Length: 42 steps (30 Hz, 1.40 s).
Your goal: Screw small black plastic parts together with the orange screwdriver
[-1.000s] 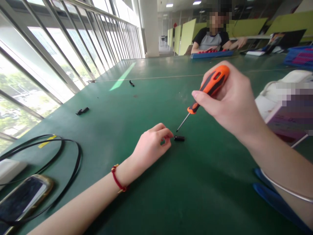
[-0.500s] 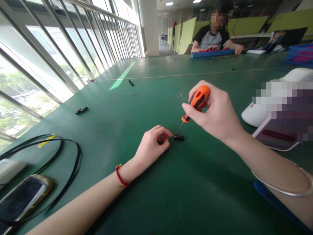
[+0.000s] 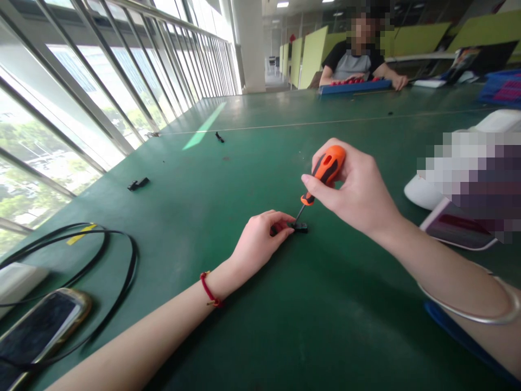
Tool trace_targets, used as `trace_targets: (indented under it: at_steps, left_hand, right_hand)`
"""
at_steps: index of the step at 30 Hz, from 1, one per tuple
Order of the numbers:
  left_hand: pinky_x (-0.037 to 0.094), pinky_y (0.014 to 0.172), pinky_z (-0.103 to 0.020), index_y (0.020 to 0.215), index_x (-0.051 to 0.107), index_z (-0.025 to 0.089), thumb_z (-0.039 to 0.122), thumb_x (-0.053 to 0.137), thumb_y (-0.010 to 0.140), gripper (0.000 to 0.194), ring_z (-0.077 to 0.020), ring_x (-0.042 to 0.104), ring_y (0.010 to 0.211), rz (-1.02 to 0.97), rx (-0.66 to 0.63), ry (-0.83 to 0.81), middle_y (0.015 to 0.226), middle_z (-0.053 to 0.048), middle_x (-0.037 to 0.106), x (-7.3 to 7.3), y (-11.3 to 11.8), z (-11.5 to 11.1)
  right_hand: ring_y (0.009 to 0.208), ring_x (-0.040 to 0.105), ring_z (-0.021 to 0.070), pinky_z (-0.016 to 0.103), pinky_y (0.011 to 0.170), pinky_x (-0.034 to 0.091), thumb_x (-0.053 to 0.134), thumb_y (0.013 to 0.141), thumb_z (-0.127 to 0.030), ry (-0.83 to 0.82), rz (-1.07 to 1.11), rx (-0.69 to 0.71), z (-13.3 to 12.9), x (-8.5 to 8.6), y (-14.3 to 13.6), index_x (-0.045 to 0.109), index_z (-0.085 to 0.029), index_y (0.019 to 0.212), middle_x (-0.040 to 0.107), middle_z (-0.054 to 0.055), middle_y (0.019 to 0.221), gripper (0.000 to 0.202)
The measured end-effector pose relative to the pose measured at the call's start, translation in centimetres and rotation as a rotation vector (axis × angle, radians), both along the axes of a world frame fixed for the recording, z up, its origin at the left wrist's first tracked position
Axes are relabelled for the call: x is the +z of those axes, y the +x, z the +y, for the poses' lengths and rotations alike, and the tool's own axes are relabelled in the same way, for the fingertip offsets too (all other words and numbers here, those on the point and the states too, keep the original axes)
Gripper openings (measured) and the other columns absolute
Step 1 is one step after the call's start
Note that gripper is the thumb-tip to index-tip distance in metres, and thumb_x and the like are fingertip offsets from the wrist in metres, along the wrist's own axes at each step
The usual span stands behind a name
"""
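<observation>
Silver metal railings (image 3: 171, 20) edge the green tabletop (image 3: 260, 326), where a small black rectangular part (image 3: 302, 228) lies; onto it comes the orange-and-black-handled steel screwdriver (image 3: 330, 163), right hand (image 3: 360, 187) wrapped round the grip, and now the left hand (image 3: 258, 241) slides in, fingertips nearly together, seemingly pinching the part's left end, bracing it. Beyond the part sits a co-worker (image 3: 357, 66).

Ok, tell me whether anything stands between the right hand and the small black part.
Only the screwdriver that the right hand holds, slanting down to the black part; no obstacle is visible. The left hand is at the part's left end, beside the screwdriver's tip.
</observation>
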<state>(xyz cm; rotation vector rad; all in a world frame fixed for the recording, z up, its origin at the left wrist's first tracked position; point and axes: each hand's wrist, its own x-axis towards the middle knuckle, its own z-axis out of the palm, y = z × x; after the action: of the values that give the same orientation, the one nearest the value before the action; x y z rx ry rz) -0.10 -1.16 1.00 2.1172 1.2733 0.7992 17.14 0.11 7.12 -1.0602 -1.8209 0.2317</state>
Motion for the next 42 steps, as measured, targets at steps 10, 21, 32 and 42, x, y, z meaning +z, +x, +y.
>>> trace_targets:
  at_steps: [10,21,32,42]
  left_hand:
    - [0.044,0.06,-0.022,0.089,0.068,0.017,0.018,0.058,0.078,0.016,-0.0116,0.057,0.066,0.05,0.005,0.008,0.076,-0.001,0.066,-0.1,0.2,0.1]
    - [0.043,0.057,-0.02,0.083,0.066,0.016,0.014,0.055,0.075,0.014,-0.0097,0.055,0.059,0.029,0.037,0.019,0.067,0.001,0.063,0.2,0.0,0.5]
    - [0.043,0.06,-0.019,0.084,0.067,0.017,0.014,0.056,0.076,0.014,-0.008,0.053,0.058,0.006,0.032,0.056,0.071,0.001,0.064,-0.2,-0.1,1.0]
    - [0.044,0.061,-0.02,0.085,0.067,0.017,0.013,0.056,0.075,0.015,-0.0089,0.054,0.06,0.021,0.028,0.057,0.071,0.001,0.064,-0.1,0.0,0.9]
  right_hand:
    - [0.061,0.048,0.0107,0.026,0.054,0.041,0.064,0.076,-0.026,0.236,0.075,-0.078,-1.1,1.9,0.6,0.051,-0.02,0.069,0.051,-0.001,0.071,0.016]
    - [0.079,0.058,0.018,0.032,0.075,0.046,0.053,0.078,-0.014,-0.213,-0.264,-0.024,-1.6,-6.1,2.0,0.062,-0.019,0.088,0.056,0.004,0.088,0.015]
    - [0.079,0.054,0.0176,0.032,0.075,0.043,0.059,0.08,-0.021,-0.214,-0.386,0.042,-0.6,-7.0,2.0,0.064,-0.021,0.088,0.057,0.003,0.088,0.009]
    - [0.076,0.055,0.0174,0.031,0.071,0.043,0.059,0.081,-0.021,-0.151,-0.396,0.0,-0.9,-6.9,2.0,0.066,-0.023,0.089,0.06,0.003,0.088,0.012]
